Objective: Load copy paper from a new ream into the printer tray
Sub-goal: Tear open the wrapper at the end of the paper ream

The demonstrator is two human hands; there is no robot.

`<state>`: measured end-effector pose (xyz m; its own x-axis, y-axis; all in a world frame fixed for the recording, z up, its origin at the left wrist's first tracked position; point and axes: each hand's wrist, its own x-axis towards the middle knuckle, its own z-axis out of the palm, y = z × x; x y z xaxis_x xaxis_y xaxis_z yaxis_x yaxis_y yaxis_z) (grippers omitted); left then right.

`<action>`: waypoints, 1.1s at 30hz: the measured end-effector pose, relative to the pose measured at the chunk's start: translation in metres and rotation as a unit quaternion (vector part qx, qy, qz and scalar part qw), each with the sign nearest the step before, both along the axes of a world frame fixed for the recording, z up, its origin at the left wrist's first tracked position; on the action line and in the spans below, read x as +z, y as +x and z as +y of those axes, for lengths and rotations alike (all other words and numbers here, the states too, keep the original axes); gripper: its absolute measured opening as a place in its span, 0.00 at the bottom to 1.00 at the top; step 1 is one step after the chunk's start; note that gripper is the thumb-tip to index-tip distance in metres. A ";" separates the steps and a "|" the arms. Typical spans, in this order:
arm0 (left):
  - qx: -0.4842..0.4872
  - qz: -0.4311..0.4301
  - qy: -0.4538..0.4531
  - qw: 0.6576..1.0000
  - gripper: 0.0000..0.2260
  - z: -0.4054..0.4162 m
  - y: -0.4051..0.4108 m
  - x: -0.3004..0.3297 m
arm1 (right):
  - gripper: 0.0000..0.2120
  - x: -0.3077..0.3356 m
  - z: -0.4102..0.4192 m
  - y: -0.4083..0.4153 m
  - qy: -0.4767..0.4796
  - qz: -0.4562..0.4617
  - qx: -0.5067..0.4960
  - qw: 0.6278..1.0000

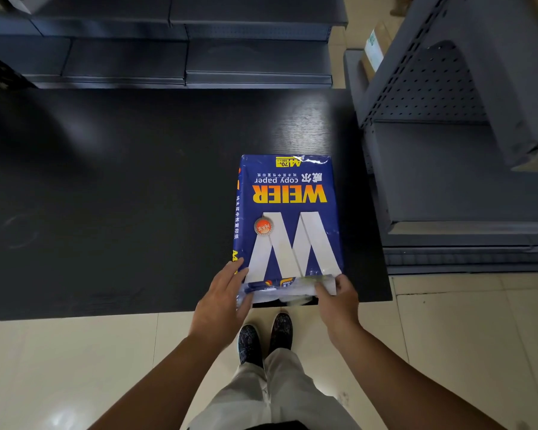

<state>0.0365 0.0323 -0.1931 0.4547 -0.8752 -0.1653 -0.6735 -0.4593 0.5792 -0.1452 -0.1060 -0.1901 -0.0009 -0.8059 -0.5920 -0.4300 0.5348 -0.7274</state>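
Left hand (222, 301) lies flat, fingers spread, against the near-left corner of the blue plastic-wrapped ream of copy paper (288, 218) — not gripping. Right hand (337, 297) pinches the crumpled wrapper flap (288, 288) at the ream's near end. The ream lies flat at the near edge of the black wood-grain tabletop (121, 197), towards its right corner — grey metal shelving (448, 169) just beyond.

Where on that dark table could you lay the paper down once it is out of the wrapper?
The dark wood-grain table is bare all along the left of the blue wrapped paper ream, and behind it up to the grey shelves. It is crowded at the near right corner, where both hands work.
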 end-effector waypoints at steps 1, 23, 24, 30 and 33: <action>0.002 0.004 0.002 1.000 0.22 0.000 0.000 0.000 | 0.06 0.002 0.000 -0.002 0.010 -0.014 0.007 1.000; 0.165 0.068 -0.034 0.983 0.27 0.019 -0.029 0.013 | 0.13 0.029 0.017 -0.003 0.122 -0.249 -0.095 0.956; 0.170 0.066 -0.035 0.983 0.28 0.017 -0.031 0.013 | 0.13 0.030 0.018 -0.002 0.125 -0.246 -0.092 0.957; 0.161 0.071 0.000 0.984 0.32 0.010 -0.030 0.010 | 0.12 0.027 0.022 -0.003 0.143 -0.202 -0.096 0.964; 0.131 0.056 0.007 0.990 0.30 0.014 -0.023 0.007 | 0.14 0.016 0.021 -0.008 0.116 -0.139 -0.084 0.980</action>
